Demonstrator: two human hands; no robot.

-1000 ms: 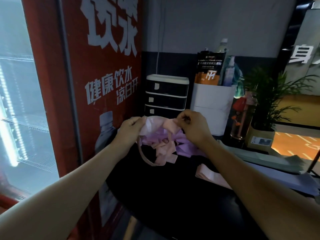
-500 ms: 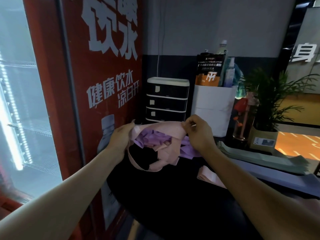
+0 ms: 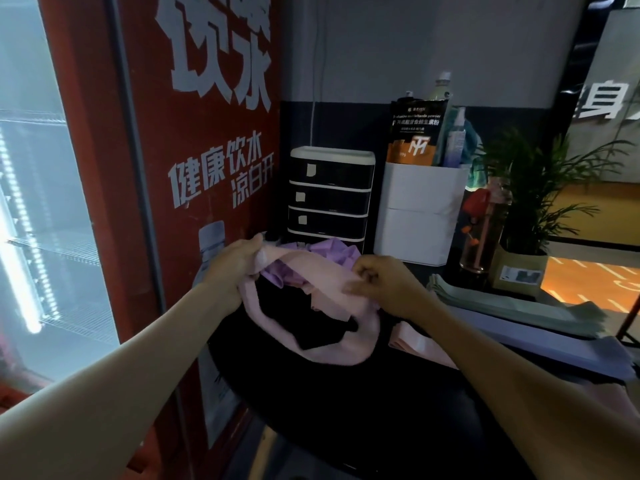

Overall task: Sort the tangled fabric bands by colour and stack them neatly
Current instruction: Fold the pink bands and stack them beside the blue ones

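A pink fabric band is stretched between my two hands above the black table. My left hand grips its left end, and my right hand pinches its right part. The band's lower loop hangs down toward the table. Behind it lies a bunch of purple bands, tangled with more pink ones. A flat pink band lies on the table under my right forearm.
A red drinks fridge stands close on the left. At the back are a small black drawer unit, a white box holding a pouch and bottles, a potted plant and folded grey-green sheets.
My hands have drawn the pink band out wider and its loop hangs lower and larger. The purple bunch has stayed behind it.
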